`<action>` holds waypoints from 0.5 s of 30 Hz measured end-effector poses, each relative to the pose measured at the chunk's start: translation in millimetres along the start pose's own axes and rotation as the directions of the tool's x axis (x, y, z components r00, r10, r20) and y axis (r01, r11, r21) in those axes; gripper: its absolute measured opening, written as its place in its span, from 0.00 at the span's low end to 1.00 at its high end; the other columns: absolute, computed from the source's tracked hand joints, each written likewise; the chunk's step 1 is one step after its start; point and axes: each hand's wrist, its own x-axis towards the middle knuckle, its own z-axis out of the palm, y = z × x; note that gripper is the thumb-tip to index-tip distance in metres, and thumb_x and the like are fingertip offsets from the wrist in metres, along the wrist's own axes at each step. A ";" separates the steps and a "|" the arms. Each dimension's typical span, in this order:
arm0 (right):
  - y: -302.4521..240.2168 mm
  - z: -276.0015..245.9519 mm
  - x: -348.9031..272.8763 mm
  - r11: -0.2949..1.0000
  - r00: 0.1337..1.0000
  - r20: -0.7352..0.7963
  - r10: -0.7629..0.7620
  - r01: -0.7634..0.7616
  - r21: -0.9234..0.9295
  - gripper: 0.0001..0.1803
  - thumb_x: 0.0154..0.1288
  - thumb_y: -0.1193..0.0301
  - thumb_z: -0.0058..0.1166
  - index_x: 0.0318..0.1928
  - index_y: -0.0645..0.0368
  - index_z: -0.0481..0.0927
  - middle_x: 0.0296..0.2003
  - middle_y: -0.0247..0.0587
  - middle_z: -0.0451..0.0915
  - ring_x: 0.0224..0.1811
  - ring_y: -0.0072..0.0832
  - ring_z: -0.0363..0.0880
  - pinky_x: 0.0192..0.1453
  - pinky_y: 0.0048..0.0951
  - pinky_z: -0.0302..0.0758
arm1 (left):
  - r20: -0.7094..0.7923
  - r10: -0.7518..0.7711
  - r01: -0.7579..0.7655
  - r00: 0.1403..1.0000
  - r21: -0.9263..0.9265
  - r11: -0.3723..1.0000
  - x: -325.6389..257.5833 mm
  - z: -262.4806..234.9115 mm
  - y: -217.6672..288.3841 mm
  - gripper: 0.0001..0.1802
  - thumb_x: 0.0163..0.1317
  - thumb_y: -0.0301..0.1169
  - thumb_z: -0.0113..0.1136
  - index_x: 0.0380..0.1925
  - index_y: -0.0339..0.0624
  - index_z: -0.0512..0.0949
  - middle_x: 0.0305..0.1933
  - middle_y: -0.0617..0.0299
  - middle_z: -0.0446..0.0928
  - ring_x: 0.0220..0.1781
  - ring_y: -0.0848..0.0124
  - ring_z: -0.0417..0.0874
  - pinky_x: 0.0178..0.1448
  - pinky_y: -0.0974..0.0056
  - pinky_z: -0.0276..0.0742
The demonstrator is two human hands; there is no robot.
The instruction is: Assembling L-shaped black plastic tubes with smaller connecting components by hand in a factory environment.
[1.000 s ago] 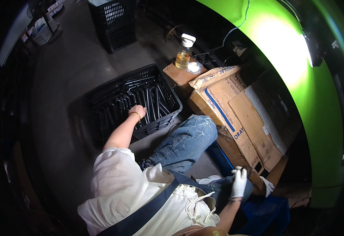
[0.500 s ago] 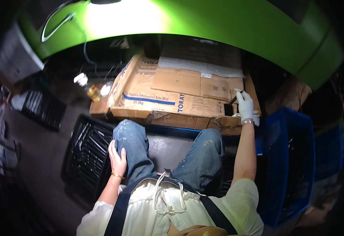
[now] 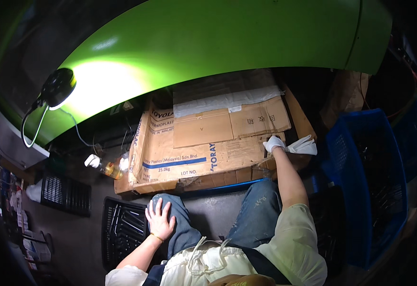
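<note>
My left hand (image 3: 160, 220), bare, rests with spread fingers on my left knee and holds nothing. My right hand (image 3: 274, 143) wears a white glove and is over the right front part of a shallow, worn cardboard box (image 3: 189, 183). Its fingers are curled down; a small dark piece (image 3: 266, 151) shows beside them, mostly hidden. A loose white glove (image 3: 303, 146) lies on the box edge just right of that hand. Brown printed paper (image 3: 170, 148) lines the box, with a flattened cardboard sheet (image 3: 203, 131) over it.
A green machine panel (image 3: 246, 38) arches above the box, lit by a black lamp (image 3: 58, 88). A spray bottle (image 3: 109, 168) stands left of the box. A black crate of dark rods (image 3: 125, 226) is by my left leg; blue crates (image 3: 382, 190) stand at right.
My view has shifted, so the lamp now shows. My right hand has moved left and down, away from the loose glove. My left hand has slid onto the top of my knee, fingers spread.
</note>
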 end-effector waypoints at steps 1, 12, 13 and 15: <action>-19.4 -1.1 -9.7 1.000 0.991 -0.134 0.010 -0.008 0.016 0.24 0.62 0.53 0.56 0.50 0.59 0.80 0.52 0.54 0.80 0.55 0.49 0.78 0.60 0.44 0.74 | 0.052 0.089 -0.090 0.995 0.026 0.996 8.0 -5.7 -6.8 0.32 0.54 0.45 0.63 0.61 0.55 0.72 0.73 0.52 0.58 0.76 0.42 0.48 0.74 0.34 0.44; -189.6 56.5 -189.0 0.732 0.737 0.096 -0.669 0.630 0.261 0.15 0.70 0.60 0.46 0.35 0.55 0.80 0.29 0.47 0.82 0.31 0.46 0.83 0.35 0.43 0.78 | 0.516 0.767 -0.734 0.382 -0.336 0.591 146.4 16.6 -47.8 0.21 0.57 0.49 0.59 0.45 0.48 0.80 0.44 0.60 0.77 0.48 0.57 0.74 0.56 0.52 0.69; -193.0 52.5 -200.8 0.670 0.725 0.018 -0.689 0.626 0.399 0.15 0.70 0.59 0.46 0.34 0.55 0.80 0.28 0.47 0.82 0.31 0.44 0.83 0.35 0.42 0.79 | 0.560 0.749 -0.731 0.354 -0.334 0.595 152.2 18.9 -52.2 0.21 0.57 0.49 0.59 0.44 0.48 0.80 0.43 0.59 0.77 0.47 0.57 0.74 0.55 0.52 0.69; -185.9 56.9 -205.1 0.627 0.744 0.018 -0.668 0.550 0.552 0.16 0.70 0.59 0.46 0.33 0.55 0.80 0.28 0.46 0.83 0.31 0.43 0.84 0.35 0.40 0.80 | 0.560 0.769 -0.737 0.308 -0.370 0.565 169.7 25.8 -45.8 0.21 0.57 0.50 0.58 0.42 0.48 0.81 0.38 0.60 0.76 0.46 0.59 0.75 0.53 0.51 0.71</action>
